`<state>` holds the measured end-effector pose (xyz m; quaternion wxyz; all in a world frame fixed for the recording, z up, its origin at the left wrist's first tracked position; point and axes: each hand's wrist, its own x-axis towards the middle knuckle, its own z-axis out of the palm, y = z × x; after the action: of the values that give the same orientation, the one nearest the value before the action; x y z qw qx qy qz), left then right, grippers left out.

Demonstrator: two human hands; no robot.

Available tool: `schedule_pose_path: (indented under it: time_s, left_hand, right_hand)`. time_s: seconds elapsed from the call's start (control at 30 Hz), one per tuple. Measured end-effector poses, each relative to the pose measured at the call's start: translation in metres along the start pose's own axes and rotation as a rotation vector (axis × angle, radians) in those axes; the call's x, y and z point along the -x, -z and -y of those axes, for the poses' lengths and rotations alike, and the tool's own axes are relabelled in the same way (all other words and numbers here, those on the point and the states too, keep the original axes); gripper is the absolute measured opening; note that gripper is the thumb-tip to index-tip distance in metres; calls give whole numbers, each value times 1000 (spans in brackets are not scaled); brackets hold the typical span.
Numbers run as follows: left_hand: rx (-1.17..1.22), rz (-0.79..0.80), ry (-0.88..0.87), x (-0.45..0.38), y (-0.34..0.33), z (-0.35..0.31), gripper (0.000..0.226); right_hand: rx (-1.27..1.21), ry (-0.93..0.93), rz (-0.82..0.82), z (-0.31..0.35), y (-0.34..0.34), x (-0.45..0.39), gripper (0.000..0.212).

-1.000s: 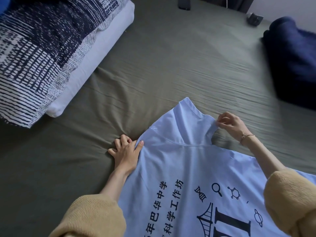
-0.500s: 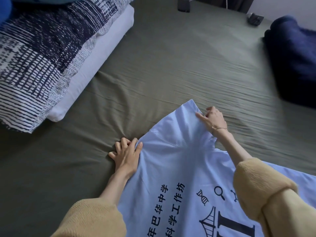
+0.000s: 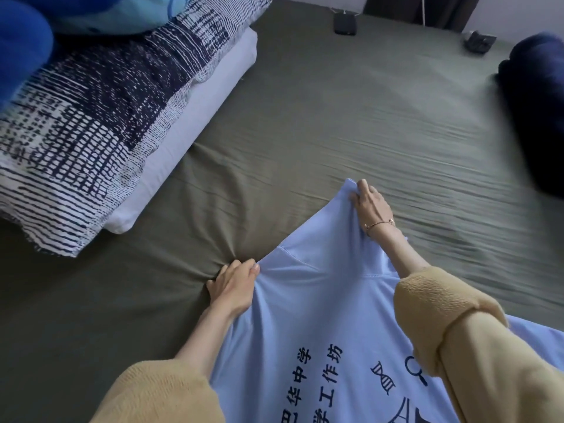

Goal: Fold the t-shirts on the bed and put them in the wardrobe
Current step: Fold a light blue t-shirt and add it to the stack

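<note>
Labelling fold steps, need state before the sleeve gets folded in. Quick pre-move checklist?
1. Right hand has the sleeve tip: ok, its fingers pinch the far end of the light blue t-shirt.
2. Left hand anchors the shoulder edge: ok, it lies at the shirt's left edge on the olive sheet.
3. Shirt lies flat: not ok, the fabric is creased between the hands.
4. Landing area on the shirt free: ok, only print there.
5. Room beside the shirt: ok, the patterned pillow and the dark blue bundle lie apart from it.
6. Lower hem straight: cannot tell, out of frame.
</note>
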<state>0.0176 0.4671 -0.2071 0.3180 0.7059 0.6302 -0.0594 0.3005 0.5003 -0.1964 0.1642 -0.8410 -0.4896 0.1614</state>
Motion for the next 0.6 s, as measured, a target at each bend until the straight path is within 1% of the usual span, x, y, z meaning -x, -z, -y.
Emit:
schedule_pose_path:
  time_s: [0.1, 0.13, 0.17, 0.2, 0.23, 0.27, 0.3, 0.33, 0.37, 0.43, 0.47, 0.5, 0.53, 0.6]
  left_hand:
    - [29, 22, -13, -2, 0, 1, 32]
    - [49, 32, -14, -1, 1, 0, 35]
    - [91, 49, -11, -1, 4, 0, 37]
    - [156, 76, -1, 2, 9, 1, 37]
    - [243, 109, -7, 3, 13, 4, 35]
    - [346, 147, -31, 5, 17, 7, 31]
    - [454, 191, -56, 8, 22, 13, 26]
    - [526, 235, -72, 13, 27, 19, 25]
    - [556, 275, -86, 17, 29, 25, 28]
    - [592, 338, -114, 24, 29, 40, 51]
    - [597, 336, -133, 29, 27, 50, 58]
    - [614, 313, -158, 29, 25, 54, 56]
    - [636, 266, -174, 30, 24, 60, 47]
    - [638, 179, -206, 34, 21, 71, 15]
  right_hand:
    - [67, -61, -32, 3, -5, 2, 29]
    - [96, -92, -61, 6, -6, 6, 33]
    - [145, -82, -109, 11, -8, 12, 35]
    - [196, -12, -176, 18, -10, 22, 35]
    - [219, 100, -223, 26, -14, 32, 33]
    - [213, 232, -230, 35, -19, 43, 31]
    - [200, 350, -157, 46, -24, 56, 31]
    - [192, 444, -42, 58, -29, 70, 30]
    - [185, 507, 81, 68, -35, 82, 29]
    - [158, 567, 247, 82, -42, 95, 26]
    - [158, 574, 298, 87, -44, 101, 25]
    - [177, 582, 333, 86, -43, 99, 24]
    - [201, 582, 355, 85, -43, 98, 23]
    - [210, 553, 368, 86, -44, 103, 22]
